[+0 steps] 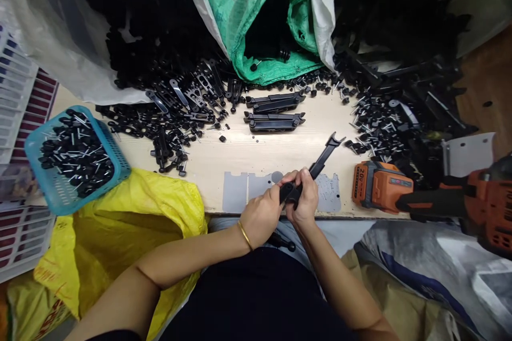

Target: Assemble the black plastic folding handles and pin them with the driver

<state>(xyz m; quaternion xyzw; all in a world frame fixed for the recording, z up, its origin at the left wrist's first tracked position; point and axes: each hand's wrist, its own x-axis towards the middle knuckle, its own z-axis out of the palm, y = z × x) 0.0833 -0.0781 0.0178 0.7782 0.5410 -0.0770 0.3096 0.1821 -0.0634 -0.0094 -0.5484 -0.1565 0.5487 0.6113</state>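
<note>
Dark shirt (256, 298) fills six o'clock, closest to the lens, and just beyond it both hands meet over the near edge of the tabletop (208, 152). Taking those hands as the clock's centre, the black forked bracket (319, 165) between them points between one and two o'clock, its fork touching nothing. Fingers of the right hand (304, 197) are clamped around its middle; those of the left hand (260, 216) pinch its near end, and whether a separate part sits there is hidden. Black assemblies (275, 122) lie at twelve o'clock, loose black links (192, 96) at ten, knobbed screws (378, 128) at two.

By the look of it, the step in hand is fitting or adjusting the joint. Next seems to call for a firm right-hand hold while the left lines up and presses that end.
</note>
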